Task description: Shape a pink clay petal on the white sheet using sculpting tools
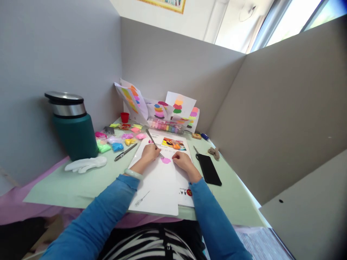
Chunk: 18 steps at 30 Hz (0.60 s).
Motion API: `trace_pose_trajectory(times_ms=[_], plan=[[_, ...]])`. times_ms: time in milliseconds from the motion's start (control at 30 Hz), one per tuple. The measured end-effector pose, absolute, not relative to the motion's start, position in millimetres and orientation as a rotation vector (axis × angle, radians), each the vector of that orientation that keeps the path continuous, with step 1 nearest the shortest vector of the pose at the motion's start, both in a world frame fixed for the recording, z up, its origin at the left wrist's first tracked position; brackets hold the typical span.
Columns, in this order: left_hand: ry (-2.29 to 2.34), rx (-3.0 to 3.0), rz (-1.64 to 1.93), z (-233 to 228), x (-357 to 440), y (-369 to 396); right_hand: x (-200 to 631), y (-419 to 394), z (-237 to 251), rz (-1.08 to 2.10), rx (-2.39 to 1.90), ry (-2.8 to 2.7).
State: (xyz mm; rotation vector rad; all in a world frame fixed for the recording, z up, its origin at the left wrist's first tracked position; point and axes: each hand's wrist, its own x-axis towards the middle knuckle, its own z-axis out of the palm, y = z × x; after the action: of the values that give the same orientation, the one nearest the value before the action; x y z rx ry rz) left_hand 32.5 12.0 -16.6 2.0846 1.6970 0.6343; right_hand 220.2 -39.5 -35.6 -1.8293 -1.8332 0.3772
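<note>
We grip the metal tool (153, 141) in our left hand (150, 153), pressing gently into the pink clay (165, 160) while our curled, empty right hand (182, 160) steadies the paper (157, 187).

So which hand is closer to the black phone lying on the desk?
The right hand. It rests on the white paper just left of the black phone in the picture. The left hand, holding a thin metal tool, sits farther away, beyond the pink clay.

Pale green surface (81, 187) here, walled by grey partitions. On it: a teal flask (72, 124) at left, a white glove (86, 164) beside it, a pen (125, 152), bright clay packets (118, 139), white sheets (159, 187) centre, a black phone (208, 169) right.
</note>
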Motion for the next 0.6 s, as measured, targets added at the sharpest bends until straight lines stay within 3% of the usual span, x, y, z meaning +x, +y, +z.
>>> trace_pose_trajectory(times_ms=[600], plan=[[1.736,2.061,0.583,-6.9,24.0,7.6,220.9,-39.4,-35.6,0.375,-1.847,-1.832]])
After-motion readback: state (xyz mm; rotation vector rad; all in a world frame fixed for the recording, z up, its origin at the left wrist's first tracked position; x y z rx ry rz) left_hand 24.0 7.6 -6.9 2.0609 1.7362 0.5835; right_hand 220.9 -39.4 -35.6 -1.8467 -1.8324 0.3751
